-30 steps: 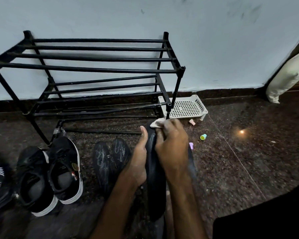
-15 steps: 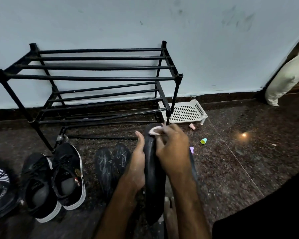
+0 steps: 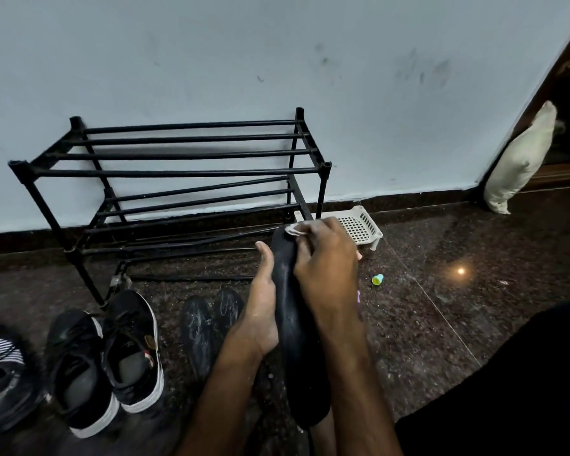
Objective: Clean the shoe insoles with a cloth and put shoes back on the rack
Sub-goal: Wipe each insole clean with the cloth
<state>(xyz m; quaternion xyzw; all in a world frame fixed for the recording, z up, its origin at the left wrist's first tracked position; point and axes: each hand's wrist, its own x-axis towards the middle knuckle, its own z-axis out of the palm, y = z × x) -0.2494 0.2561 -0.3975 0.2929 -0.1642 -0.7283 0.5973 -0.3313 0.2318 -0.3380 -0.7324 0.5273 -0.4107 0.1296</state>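
One cloth (image 3: 295, 228) betw. R fingers (image 3: 323, 229), insole (image 3: 293, 340)

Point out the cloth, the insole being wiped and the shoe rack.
cloth (image 3: 293, 229), head view, its pale exposed fold.
insole (image 3: 297, 357), head view, its dark middle.
shoe rack (image 3: 178, 173), head view, top front bar.

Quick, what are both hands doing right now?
Left hand: grips the black insole.
Right hand: pinches the white cloth against the insole's tip.

head view | faces forward-down | close above floor (image 3: 468, 311) | rack (image 3: 178, 173) ahead
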